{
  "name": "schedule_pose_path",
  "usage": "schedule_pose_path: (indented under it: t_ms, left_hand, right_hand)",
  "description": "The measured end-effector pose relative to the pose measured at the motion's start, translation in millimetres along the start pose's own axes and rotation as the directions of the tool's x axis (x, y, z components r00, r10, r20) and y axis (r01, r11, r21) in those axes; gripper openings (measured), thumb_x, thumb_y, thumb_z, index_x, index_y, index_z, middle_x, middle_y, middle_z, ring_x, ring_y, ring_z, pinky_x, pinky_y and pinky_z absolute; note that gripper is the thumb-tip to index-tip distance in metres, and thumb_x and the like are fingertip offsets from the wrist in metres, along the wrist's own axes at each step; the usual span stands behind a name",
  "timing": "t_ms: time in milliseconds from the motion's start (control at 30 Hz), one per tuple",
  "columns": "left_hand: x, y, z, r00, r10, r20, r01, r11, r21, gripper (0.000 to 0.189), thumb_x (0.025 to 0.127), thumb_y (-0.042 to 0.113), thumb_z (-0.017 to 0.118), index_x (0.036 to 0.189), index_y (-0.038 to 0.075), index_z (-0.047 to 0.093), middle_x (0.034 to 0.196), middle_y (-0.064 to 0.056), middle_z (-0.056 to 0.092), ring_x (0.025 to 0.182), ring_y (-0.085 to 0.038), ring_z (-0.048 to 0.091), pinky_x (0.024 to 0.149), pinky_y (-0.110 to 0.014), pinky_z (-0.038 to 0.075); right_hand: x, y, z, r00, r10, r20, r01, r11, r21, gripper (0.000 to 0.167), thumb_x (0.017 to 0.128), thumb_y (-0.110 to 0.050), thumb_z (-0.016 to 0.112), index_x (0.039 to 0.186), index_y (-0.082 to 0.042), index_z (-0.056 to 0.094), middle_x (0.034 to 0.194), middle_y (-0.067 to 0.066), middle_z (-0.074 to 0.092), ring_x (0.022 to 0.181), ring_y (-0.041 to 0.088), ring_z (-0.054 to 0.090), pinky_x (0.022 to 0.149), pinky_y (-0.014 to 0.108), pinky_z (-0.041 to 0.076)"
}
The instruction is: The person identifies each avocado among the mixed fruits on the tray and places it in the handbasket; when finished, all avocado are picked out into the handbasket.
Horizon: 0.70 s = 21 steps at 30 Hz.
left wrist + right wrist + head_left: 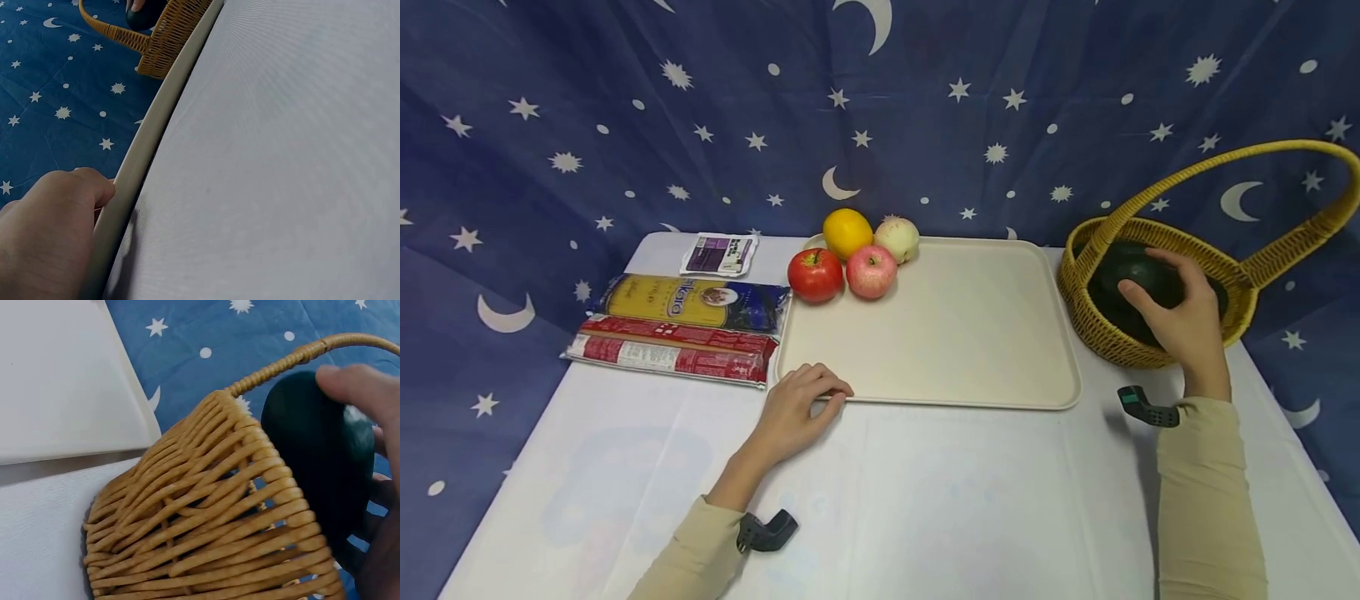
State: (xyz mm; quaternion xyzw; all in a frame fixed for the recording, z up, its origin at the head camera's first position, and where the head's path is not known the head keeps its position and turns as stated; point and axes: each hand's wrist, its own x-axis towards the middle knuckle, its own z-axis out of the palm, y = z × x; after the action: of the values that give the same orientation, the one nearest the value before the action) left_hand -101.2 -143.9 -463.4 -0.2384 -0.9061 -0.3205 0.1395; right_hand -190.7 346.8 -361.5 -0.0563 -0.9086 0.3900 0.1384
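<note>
My right hand (1187, 312) reaches into the yellow wicker basket (1078, 312) and grips a large, smooth, dark green oval fruit (1142, 279). In the right wrist view, the thumb lies over the top of the fruit (306, 444) and the other fingers go round its far side. More dark shapes lie under it, partly hidden by the hand. At the tray's near left edge, my left hand (801, 412) rests with loosely bent fingers on the rim of the cream tray (955, 350). The left wrist view has its thumb side against that rim.
A tomato (816, 275), a pink apple (872, 272), a yellow round fruit (847, 233) and a pale round fruit (898, 239) cluster at the tray's back left. Left of it lie a yellow-blue pasta pack (692, 302), red packs (673, 348) and a small white-purple packet (720, 254).
</note>
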Motion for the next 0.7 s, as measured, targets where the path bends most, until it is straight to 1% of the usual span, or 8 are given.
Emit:
schedule_pose_path:
  t_ms: [67,133,233,367,467,633,700]
  left_hand:
    - [-0.3,-1.6,0.2,1.000,-0.001,-0.002,0.001,1.000,0.001,0.011,0.086,0.020,0.066,0.091,0.029,0.070,0.088,0.018,0.060,0.080,-0.004,0.051,0.071,-0.026,0.041]
    - [-0.6,-2.2,0.8,1.000,-0.003,-0.002,0.003,1.000,0.000,0.011,0.086,0.020,0.066,0.091,0.029,0.070,0.088,0.018,0.060,0.080,-0.004,0.051,0.071,-0.026,0.041]
    - [-1.1,-1.6,0.5,1.000,-0.008,0.002,0.008,1.000,0.001,0.010,0.086,0.021,0.066,0.091,0.029,0.070,0.088,0.017,0.060,0.081,-0.004,0.051,0.072,-0.026,0.042]
    - [-2.2,0.2,-2.0,1.000,-0.017,0.009,0.017,1.000,0.009,0.010,0.086,0.021,0.066,0.091,0.029,0.070,0.088,0.017,0.060,0.082,-0.004,0.052,0.073,-0.026,0.042]
    - [-3.0,0.2,-3.6,1.000,-0.018,0.005,0.018,1.000,0.014,0.010,0.085,0.021,0.066,0.091,0.029,0.070,0.087,0.017,0.060,0.082,-0.004,0.052,0.073,-0.026,0.042]
    - [-1.5,-0.6,-2.5,1.000,-0.003,0.006,0.003,1.000,0.015,0.010,0.086,0.021,0.065,0.091,0.029,0.070,0.088,0.016,0.060,0.082,-0.004,0.052,0.073,-0.025,0.042]
    - [-0.8,-0.6,-2.7,1.000,0.001,0.006,-0.001,1.000,0.020,0.011,0.086,0.020,0.064,0.091,0.028,0.070,0.088,0.015,0.061,0.082,-0.004,0.052,0.073,-0.025,0.042]
  right_hand:
    - [3.6,1,2,1.000,0.005,0.011,-0.004,1.000,-0.009,0.060,0.085,-0.040,0.065,0.139,-0.039,0.040,0.148,0.003,0.036,0.131,0.027,0.034,0.110,0.052,0.026]
    - [6.5,3,4,1.000,0.002,0.016,-0.002,1.000,-0.020,0.061,0.085,-0.041,0.065,0.140,-0.037,0.039,0.150,0.006,0.034,0.134,0.031,0.032,0.110,0.057,0.024]
    - [10.9,5,8,1.000,0.000,0.010,0.000,1.000,-0.028,0.063,0.085,-0.041,0.066,0.141,-0.034,0.039,0.150,0.008,0.033,0.136,0.032,0.031,0.110,0.057,0.022]
    - [16.7,4,16,1.000,-0.009,0.028,0.010,0.999,-0.047,0.068,0.085,-0.042,0.065,0.144,-0.023,0.037,0.150,0.013,0.032,0.137,0.035,0.029,0.111,0.057,0.021]
    - [21.1,3,21,0.997,-0.038,0.066,0.043,0.996,-0.075,0.071,0.086,-0.042,0.064,0.145,-0.013,0.034,0.150,0.018,0.031,0.137,0.041,0.028,0.110,0.060,0.020]
    - [29.0,4,23,0.989,-0.075,0.125,0.091,0.988,-0.123,0.072,0.088,-0.042,0.062,0.145,-0.009,0.033,0.148,0.024,0.031,0.135,0.045,0.028,0.107,0.062,0.020]
    - [32.1,5,23,0.983,-0.079,0.164,0.104,0.983,-0.151,0.073,0.088,-0.043,0.061,0.146,-0.008,0.032,0.147,0.026,0.030,0.134,0.047,0.028,0.107,0.064,0.020]
